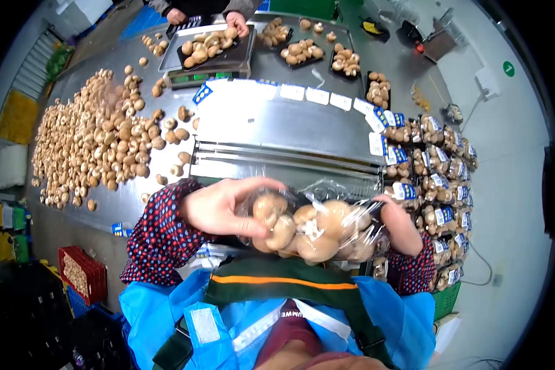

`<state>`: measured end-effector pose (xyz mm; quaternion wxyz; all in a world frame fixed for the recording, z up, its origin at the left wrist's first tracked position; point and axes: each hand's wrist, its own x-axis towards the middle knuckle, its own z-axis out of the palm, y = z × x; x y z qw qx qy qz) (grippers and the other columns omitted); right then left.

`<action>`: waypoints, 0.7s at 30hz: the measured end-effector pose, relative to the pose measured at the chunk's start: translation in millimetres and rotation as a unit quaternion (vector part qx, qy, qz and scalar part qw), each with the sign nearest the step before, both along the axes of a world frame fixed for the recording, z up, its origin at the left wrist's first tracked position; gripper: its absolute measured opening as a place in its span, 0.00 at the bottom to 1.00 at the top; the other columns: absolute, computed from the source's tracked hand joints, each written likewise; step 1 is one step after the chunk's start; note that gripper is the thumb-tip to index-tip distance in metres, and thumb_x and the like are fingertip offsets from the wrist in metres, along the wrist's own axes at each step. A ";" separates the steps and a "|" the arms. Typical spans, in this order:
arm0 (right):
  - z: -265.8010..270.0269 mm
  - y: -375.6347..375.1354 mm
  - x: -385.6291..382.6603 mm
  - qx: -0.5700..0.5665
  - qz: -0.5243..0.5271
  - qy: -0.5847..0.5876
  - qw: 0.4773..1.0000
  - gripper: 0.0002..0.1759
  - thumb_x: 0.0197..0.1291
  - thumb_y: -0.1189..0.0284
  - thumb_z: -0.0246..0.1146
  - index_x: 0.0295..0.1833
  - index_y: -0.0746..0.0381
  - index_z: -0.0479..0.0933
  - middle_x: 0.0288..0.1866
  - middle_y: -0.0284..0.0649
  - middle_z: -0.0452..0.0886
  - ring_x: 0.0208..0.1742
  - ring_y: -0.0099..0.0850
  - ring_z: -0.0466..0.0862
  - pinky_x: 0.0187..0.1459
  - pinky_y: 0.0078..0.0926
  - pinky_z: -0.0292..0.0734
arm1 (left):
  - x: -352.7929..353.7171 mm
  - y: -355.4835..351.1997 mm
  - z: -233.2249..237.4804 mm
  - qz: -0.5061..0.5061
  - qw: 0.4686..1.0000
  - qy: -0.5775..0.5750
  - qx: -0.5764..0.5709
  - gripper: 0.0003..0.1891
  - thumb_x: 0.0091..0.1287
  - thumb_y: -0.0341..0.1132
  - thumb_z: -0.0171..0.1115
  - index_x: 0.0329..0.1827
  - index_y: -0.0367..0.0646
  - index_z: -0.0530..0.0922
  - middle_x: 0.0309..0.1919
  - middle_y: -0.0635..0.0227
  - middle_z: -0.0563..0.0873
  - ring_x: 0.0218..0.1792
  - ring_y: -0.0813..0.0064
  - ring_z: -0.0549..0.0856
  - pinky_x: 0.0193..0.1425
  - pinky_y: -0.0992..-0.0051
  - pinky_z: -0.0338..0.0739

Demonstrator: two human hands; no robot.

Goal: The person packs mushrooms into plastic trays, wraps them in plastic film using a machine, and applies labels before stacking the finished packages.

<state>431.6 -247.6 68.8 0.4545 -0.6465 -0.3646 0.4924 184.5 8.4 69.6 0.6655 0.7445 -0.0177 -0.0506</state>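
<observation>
Close in front of my chest is a pack of brown mushrooms (pixel 317 229) under shiny clear film. My left hand (pixel 225 209) grips its left end, thumb across the front and fingers over the top. At the other end, my right hand (pixel 401 225) closes on the pack's right side, its fingers partly hidden by film and glare. Loose film stands up along the pack's upper edge. Behind the pack runs the metal edge of a wrapping machine (pixel 277 161). White and blue labels (pixel 317 95) form an arc on the steel surface beyond it.
A large heap of loose mushrooms (pixel 98 132) covers the table's left side. Labelled, wrapped packs (pixel 441 179) are stacked at right. Across the table, a co-worker's hand (pixel 237 23) touches mushrooms in a black tray on a scale (pixel 206 74). A red crate (pixel 95 265) stands lower left.
</observation>
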 end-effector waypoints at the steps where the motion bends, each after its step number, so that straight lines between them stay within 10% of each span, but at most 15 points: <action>1: -3.1 -7.0 -10.5 -0.028 0.017 -0.015 0.999 0.21 0.70 0.57 0.43 0.55 0.63 0.67 0.46 0.37 0.74 0.39 0.21 0.76 0.30 0.17 0.75 | -10.2 -8.1 -3.7 -0.012 0.994 0.090 -0.057 0.40 0.55 0.35 0.72 0.67 0.35 0.59 0.58 0.62 0.73 0.57 0.77 0.72 0.65 0.72 0.64; 6: -144.3 -22.6 -36.2 -0.153 -0.125 0.079 0.977 0.23 0.69 0.55 0.45 0.54 0.64 0.69 0.40 0.37 0.76 0.24 0.24 0.77 0.22 0.17 0.76 | -49.6 -18.4 -184.9 0.195 0.928 0.219 -0.227 0.14 0.67 0.37 0.57 0.49 0.35 0.74 0.38 0.63 0.83 0.36 0.76 0.83 0.43 0.78 0.78; 11: -180.4 -48.0 -56.8 -0.080 -0.257 -0.026 0.963 0.18 0.69 0.61 0.49 0.34 0.63 0.71 0.18 0.29 0.69 0.13 0.16 0.66 0.12 0.14 0.58 | -43.9 -67.4 -193.1 0.492 0.853 0.088 -0.149 0.11 0.71 0.37 0.50 0.35 0.39 0.73 0.20 0.70 0.78 0.17 0.83 0.74 0.20 0.84 0.68; 17: -124.9 -96.9 -111.6 -0.157 -0.419 0.310 0.839 0.15 0.69 0.63 0.48 0.27 0.54 0.63 0.12 0.25 0.57 0.08 0.16 0.56 0.08 0.18 0.50 | -124.5 -111.0 -149.4 0.580 0.677 0.228 -0.392 0.15 0.72 0.41 0.46 0.27 0.47 0.68 0.14 0.80 0.64 0.09 0.88 0.57 0.10 0.85 0.48; 20: -242.1 -145.4 -149.6 -0.133 -0.357 0.298 0.875 0.09 0.67 0.64 0.51 0.38 0.58 0.70 0.29 0.37 0.70 0.27 0.30 0.72 0.25 0.30 0.68 | -153.9 -158.7 -252.9 0.441 0.623 0.379 -0.523 0.11 0.68 0.36 0.49 0.27 0.44 0.71 0.15 0.76 0.70 0.14 0.85 0.69 0.15 0.82 0.63; 21: -296.3 -161.7 -161.3 -0.112 -0.354 0.317 0.873 0.14 0.66 0.62 0.53 0.47 0.61 0.73 0.44 0.46 0.78 0.43 0.40 0.80 0.40 0.40 0.79 | -106.3 -150.2 -190.4 0.394 0.635 0.309 -0.588 0.11 0.66 0.35 0.52 0.45 0.38 0.77 0.38 0.62 0.83 0.31 0.77 0.82 0.32 0.77 0.77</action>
